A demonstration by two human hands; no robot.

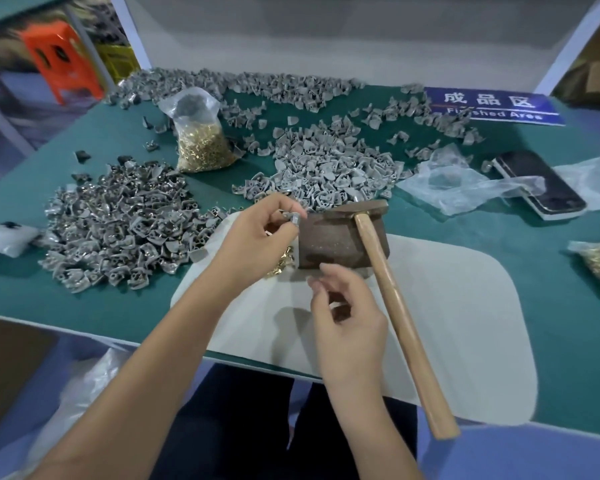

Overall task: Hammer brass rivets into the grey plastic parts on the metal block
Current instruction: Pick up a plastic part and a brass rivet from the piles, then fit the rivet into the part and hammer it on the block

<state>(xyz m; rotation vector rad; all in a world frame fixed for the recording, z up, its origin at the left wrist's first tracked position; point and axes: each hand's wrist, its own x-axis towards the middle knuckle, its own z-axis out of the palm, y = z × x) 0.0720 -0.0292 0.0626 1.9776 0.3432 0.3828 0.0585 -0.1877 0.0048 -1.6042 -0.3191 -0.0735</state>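
Step in hand, as judged: loading, not striking. A part is being fitted with a rivet before it goes on the block.

Pile of grey plastic parts (118,230) lies at 9 o'clock from the metal block, on the green worktop (136,303). A second, paler pile (326,168) sits at 12 o'clock from the block.

Left hand (257,244): fingers (284,206) curled, pinching one small grey part (294,220) between thumb and fingertips, just at the block's upper left corner. Loose brass rivets (284,261) lie under the hand, touching the block's left side.

Metal block (340,240) stands on the pale mat (447,306), top bare.

Right hand (347,320) at 6 o'clock from the block: fingers bent, thumb and forefinger nearly closed; whether they hold a rivet is too small to tell.

Hammer (392,296) is unheld, head resting on the block's far right edge, handle running toward 5 o'clock.

Next move calls for seating the rivet in the part, setting the part on the block, then the right hand taking the hammer.
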